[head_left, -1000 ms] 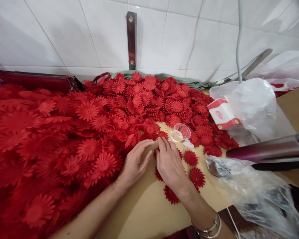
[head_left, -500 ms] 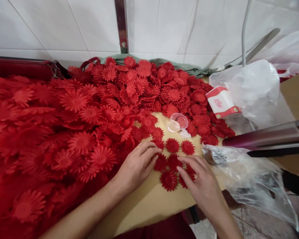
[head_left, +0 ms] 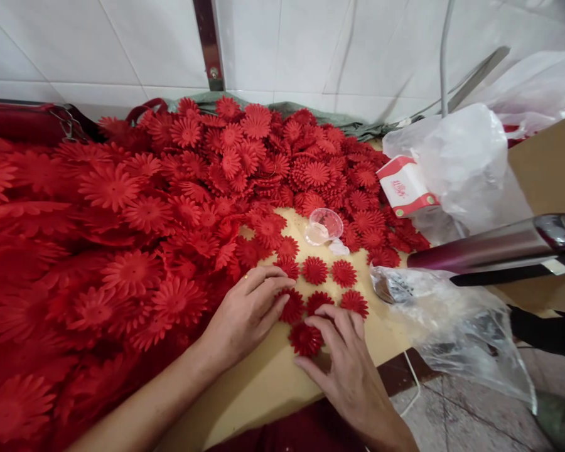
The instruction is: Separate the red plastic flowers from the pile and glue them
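A big heap of red fabric flowers (head_left: 179,188) covers the tan table (head_left: 273,376). Several small red flowers (head_left: 314,270) lie spread flat on the bare patch near its front edge. My left hand (head_left: 245,314) rests flat at the heap's edge, fingertips on one small flower (head_left: 289,306). My right hand (head_left: 346,364) lies flat beside it, fingers touching the small flowers (head_left: 306,338) nearest the table edge. Neither hand grips anything.
A small clear plastic cup (head_left: 324,225) sits beyond the loose flowers. At the right are a red-and-white box (head_left: 405,186), clear plastic bags (head_left: 461,163), a maroon metal tool (head_left: 494,246) and a cardboard box (head_left: 546,163). A tiled wall stands behind.
My right hand has drawn back from the heap toward the table's front edge, uncovering several small flowers. My left hand stayed at the heap's edge. The view tilted down.
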